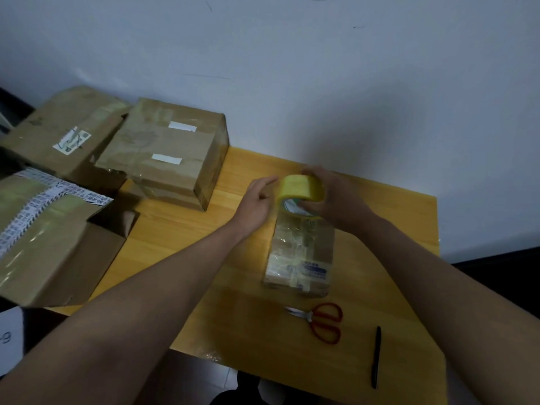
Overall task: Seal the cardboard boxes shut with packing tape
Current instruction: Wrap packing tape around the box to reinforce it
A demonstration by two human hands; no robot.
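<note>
- right hand (333,197) gripped the tape roll (301,192): fingers curled over its far rim, thumb at the near lower edge by the core.
- roll was yellow and stood tilted on the far end of the small box (301,252), touching the box top.
- left hand (258,200) was just left of the roll, fingers nearly straight and pointing toward it; fingertips close to the roll's side, contact could not be told. it held nothing visible.
- a clear strip seemed to run from the roll down over the box top toward the wearer; its edges were hard to make out.
- small box lay on the wooden table (388,217), directly below and nearer than the grip, long axis running away from the wearer, already wrapped in glossy tape, with a printed label at its near end.
- scissors (321,320), red handles, lay nearer than the small box, just off its near end, blades closed and pointing left.
- black pen (376,356) lay nearer still and right of the scissors, close to the near table edge.
- well left of the grip and farther back: a taped box (169,153) with two white strips on top.
- beyond it to the left, a second box (64,133) bearing a torn label.
- far left and nearer, a large box (49,235) with printed tape across its top, overhanging the table edge.
- both forearms were bare.
</note>
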